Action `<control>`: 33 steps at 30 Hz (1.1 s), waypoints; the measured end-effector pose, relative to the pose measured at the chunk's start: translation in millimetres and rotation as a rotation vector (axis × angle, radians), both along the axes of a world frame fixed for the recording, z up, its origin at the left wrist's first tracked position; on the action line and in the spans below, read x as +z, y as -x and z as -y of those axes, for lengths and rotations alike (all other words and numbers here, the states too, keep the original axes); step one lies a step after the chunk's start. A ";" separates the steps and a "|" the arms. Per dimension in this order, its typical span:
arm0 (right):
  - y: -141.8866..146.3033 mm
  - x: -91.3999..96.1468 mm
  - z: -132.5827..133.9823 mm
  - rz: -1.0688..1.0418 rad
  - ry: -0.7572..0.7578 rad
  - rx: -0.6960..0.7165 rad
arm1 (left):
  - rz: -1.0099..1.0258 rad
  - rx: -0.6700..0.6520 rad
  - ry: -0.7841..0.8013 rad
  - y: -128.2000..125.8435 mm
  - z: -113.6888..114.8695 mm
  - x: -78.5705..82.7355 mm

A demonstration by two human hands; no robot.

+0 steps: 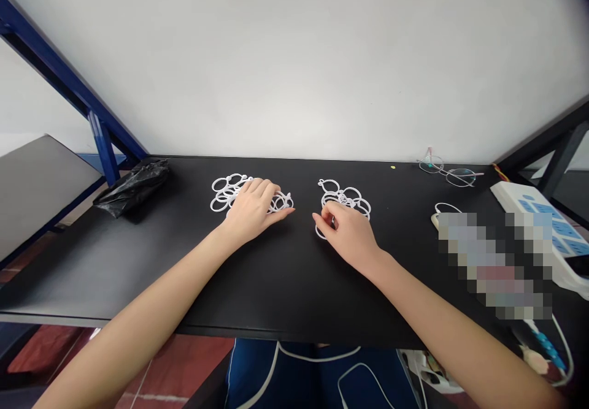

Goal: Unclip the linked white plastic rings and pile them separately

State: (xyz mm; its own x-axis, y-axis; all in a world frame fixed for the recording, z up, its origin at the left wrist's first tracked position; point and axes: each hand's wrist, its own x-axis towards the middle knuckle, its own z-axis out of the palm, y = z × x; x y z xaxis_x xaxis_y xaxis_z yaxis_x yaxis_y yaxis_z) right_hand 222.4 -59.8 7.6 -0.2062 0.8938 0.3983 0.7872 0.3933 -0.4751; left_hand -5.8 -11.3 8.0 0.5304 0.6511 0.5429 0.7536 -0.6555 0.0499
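Observation:
Two piles of white plastic rings lie on a black table (285,274). My left hand (255,208) rests flat on top of the left pile of rings (225,193), fingers stretched out towards the right. My right hand (347,231) sits at the near edge of the right pile of rings (347,197), its fingers curled and pinched on a ring at the pile's front left.
A crumpled black plastic bag (133,188) lies at the table's left back. A pair of glasses (448,173) sits at the back right. A white and blue power strip (540,219) with cables occupies the right edge. A blue metal frame (101,133) stands left.

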 end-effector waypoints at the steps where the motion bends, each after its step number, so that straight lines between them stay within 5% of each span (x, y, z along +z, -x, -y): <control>1: -0.5 -0.3 -0.7 0.020 0.023 -0.004 | -0.019 0.036 -0.001 1.0 -1.2 -1.3; 20: 9.5 -4.9 4.2 -0.069 0.155 0.263 | -0.154 0.155 0.051 1.8 -5.3 -18.8; 33: 9.8 -7.4 3.8 -0.099 0.183 0.242 | -0.198 0.220 0.050 -2.0 -0.5 -13.2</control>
